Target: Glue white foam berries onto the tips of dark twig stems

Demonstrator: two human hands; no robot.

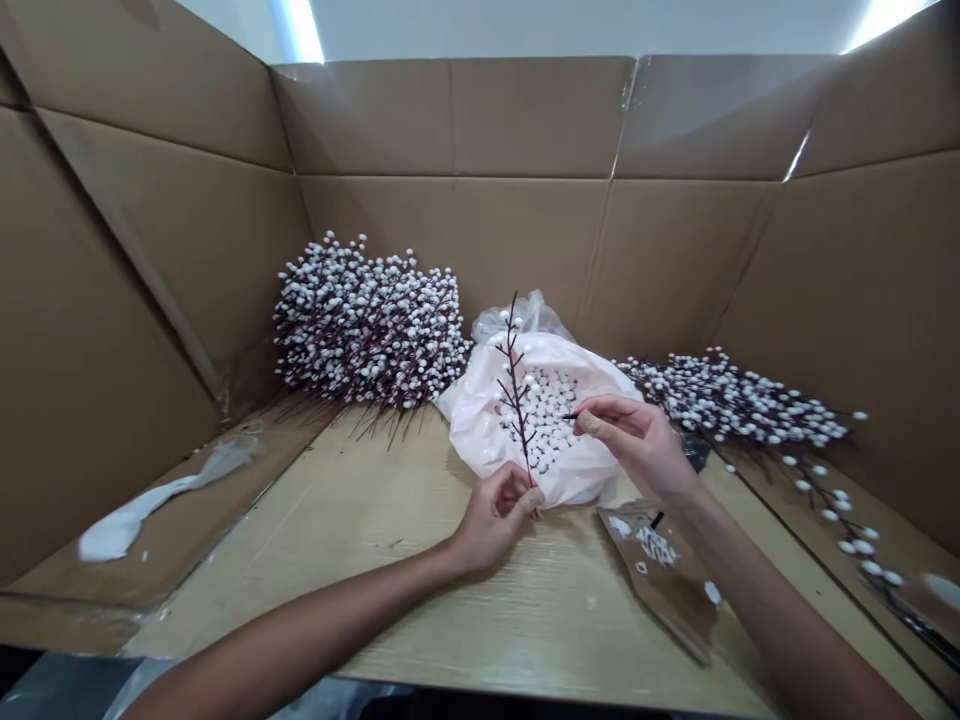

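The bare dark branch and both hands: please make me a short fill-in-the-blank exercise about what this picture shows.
1. The left hand holds the bare dark branch by its ____ end.
2. The right hand is over the plastic bag, which holds loose ____ beads.
3. The big pile of finished beaded branches lies to the ____ of the bag.
4. The walls around the wooden table are made of ____.

Missing words: lower; white; left; cardboard
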